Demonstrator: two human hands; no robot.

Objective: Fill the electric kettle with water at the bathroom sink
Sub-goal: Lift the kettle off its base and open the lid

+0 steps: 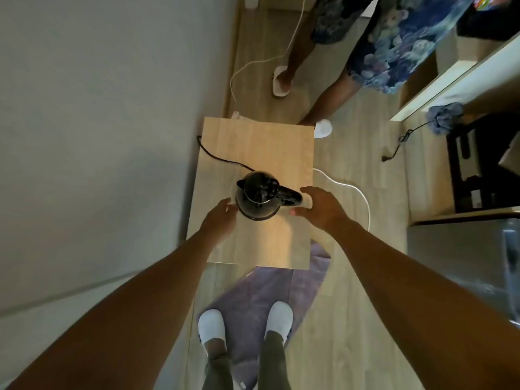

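Note:
A black electric kettle (257,195) stands upright on a small light-wood table (270,142), its handle pointing right and its black cord (216,157) trailing off the table's left edge. My left hand (221,218) rests against the kettle's left side with fingers apart. My right hand (320,206) is spread wide at the tip of the handle, thumb below and fingers above, not closed around it. No sink is in view.
Another person stands beyond the table in a blue patterned garment (394,43) and white slippers (280,83). A white cable (357,192) loops on the wood floor to the right. A grey wall (98,122) runs along the left. Dark furniture (478,170) is at right. A purple mat (253,294) lies under my feet.

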